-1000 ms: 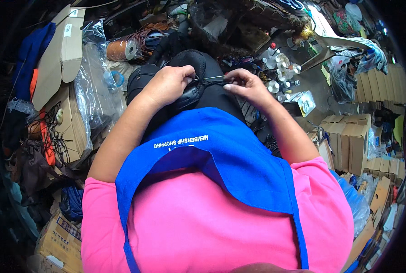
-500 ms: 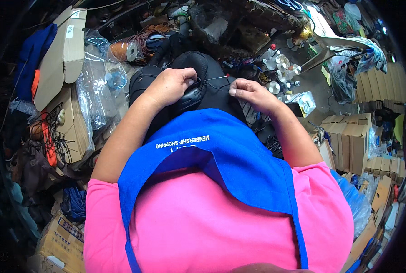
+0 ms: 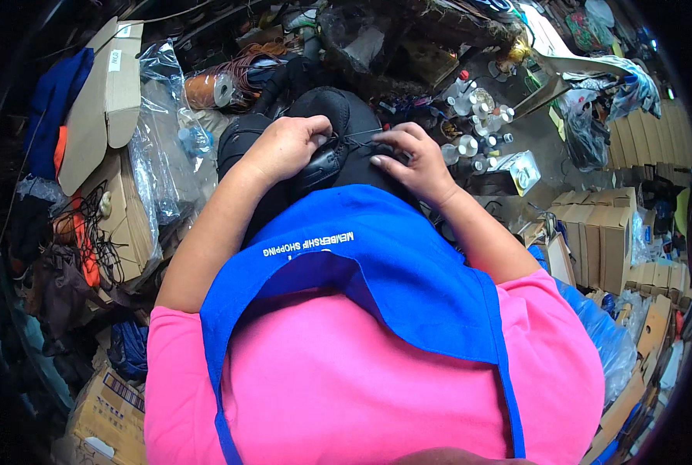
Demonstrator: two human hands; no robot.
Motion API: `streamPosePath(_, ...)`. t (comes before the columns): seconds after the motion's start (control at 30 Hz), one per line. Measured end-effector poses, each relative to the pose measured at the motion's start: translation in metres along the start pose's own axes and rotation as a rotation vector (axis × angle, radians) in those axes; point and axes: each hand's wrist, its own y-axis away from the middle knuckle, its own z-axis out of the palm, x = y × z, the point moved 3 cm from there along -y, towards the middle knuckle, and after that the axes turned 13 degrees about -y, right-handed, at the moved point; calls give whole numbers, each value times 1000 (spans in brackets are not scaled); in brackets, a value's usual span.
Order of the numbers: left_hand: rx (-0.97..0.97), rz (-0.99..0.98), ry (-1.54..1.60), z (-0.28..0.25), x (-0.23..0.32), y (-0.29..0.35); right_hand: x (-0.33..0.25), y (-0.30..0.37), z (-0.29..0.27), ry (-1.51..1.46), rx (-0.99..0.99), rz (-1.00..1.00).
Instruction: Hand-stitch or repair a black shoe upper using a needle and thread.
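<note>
A black shoe [image 3: 320, 172] rests on my lap, over dark trousers and the top of a blue apron [image 3: 346, 217]. My left hand [image 3: 290, 145] is closed at the shoe's left side, with thumb and finger gripping its upper edge. A thin dark thread [image 3: 359, 138] runs from the shoe's opening toward the right. Just right of the shoe, my right hand [image 3: 414, 161] has its thumb and forefinger apart, fingertips close to the thread. Whether a fingertip touches the thread is too small to tell.
Small bottles and jars [image 3: 478, 116] crowd the floor ahead on the right. An orange spool [image 3: 208, 91] and clear plastic sheeting [image 3: 158, 147] lie to the left, beside a cardboard box [image 3: 101, 108]. Stacked cardboard [image 3: 594, 232] stands at the right.
My right hand has moved left, closer to the shoe, and its thumb and forefinger have parted. The thread no longer stretches taut as far right. My left hand stays at the shoe.
</note>
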Motion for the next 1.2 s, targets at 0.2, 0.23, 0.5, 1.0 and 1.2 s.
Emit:
streamPosePath(0.2, -3, 17, -55, -2, 4, 0, 1, -7, -7, 29, -140, 15)
streamPosePath(0.23, -1, 11, -57, -3, 3, 1, -4, -11, -9, 51, -228, 66)
streamPosePath(0.5, 15, 98, -176, -4, 9, 2, 9, -59, -40, 478, 9, -60)
streamPosePath(1.0, 14, 185, -278, -19, -14, 20, -10, -58, 11, 604, -555, -359)
streamPosePath(1.2, 269, -308, 58, -80, -102, 120, 62, -29, -77, 20, -175, 431)
